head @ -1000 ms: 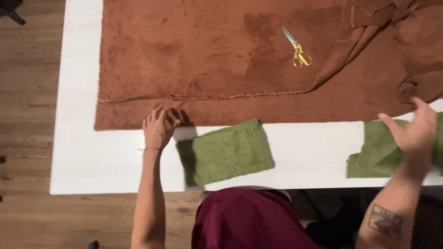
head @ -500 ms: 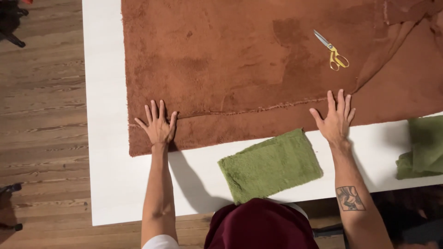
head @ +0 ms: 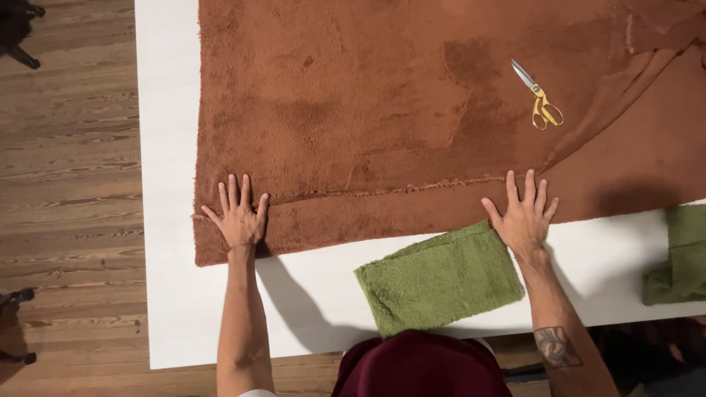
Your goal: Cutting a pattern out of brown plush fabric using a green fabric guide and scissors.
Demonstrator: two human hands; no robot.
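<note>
A large brown fleece fabric (head: pixel 412 125) is spread over a white table (head: pixel 165 242). My left hand (head: pixel 239 217) lies flat with fingers spread on the fabric's near left corner, just below a raw folded edge. My right hand (head: pixel 523 215) presses flat on the near edge farther right, fingers apart. Neither hand holds anything. A folded green towel piece (head: pixel 439 279) lies on the table between my arms, touching my right wrist.
Yellow-handled scissors (head: pixel 540 99) rest on the fabric at the upper right. A second green cloth (head: pixel 680 257) sits at the table's right edge. Wooden floor (head: pixel 66 184) lies to the left. A dark red garment (head: pixel 419 367) is at the bottom.
My right hand left the green cloth at the right and came down flat on the brown fabric. My left hand opened from a curled grip to a flat, spread palm.
</note>
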